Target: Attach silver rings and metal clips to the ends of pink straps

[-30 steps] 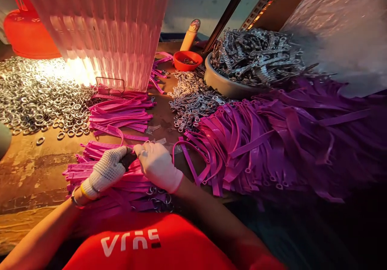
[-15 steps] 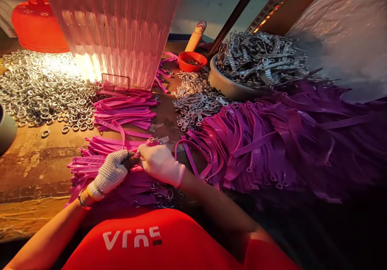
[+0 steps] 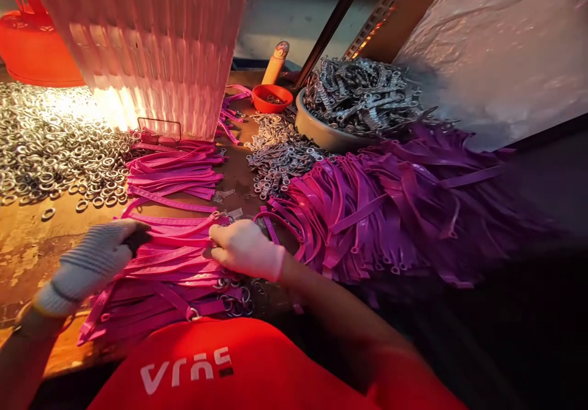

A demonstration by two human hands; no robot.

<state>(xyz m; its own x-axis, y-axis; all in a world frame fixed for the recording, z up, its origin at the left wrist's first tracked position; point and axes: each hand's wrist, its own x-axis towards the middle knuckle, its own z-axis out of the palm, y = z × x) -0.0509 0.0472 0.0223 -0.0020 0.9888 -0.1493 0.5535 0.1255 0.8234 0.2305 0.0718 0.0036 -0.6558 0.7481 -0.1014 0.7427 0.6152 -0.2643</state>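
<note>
My left hand (image 3: 94,260), in a dotted white glove with dark fingertips, is closed in a pinch at the left end of a pink strap (image 3: 179,238). At the strap's right end, the thumb and fingers of my gloved right hand (image 3: 248,246) close on it; the exact grip is partly hidden. Below both hands lies a pile of pink straps (image 3: 151,299), several with metal rings (image 3: 239,299) at their right ends. One strap with a ring rests slanting against the red shirt. Behind the hands is another bundle of pink straps (image 3: 172,174).
Loose metal rings (image 3: 59,152) cover the left under a red lamp (image 3: 41,51). A corrugated panel (image 3: 151,48) stands behind. On the right are a heap of purple straps (image 3: 349,214), small metal clasps (image 3: 280,165), a basin (image 3: 316,131) of metal parts and a red bowl (image 3: 271,105).
My hands have moved apart, the left one leftward to the straps' far end. A strap with a ring now lies on the front of the pile. The view has shifted slightly right.
</note>
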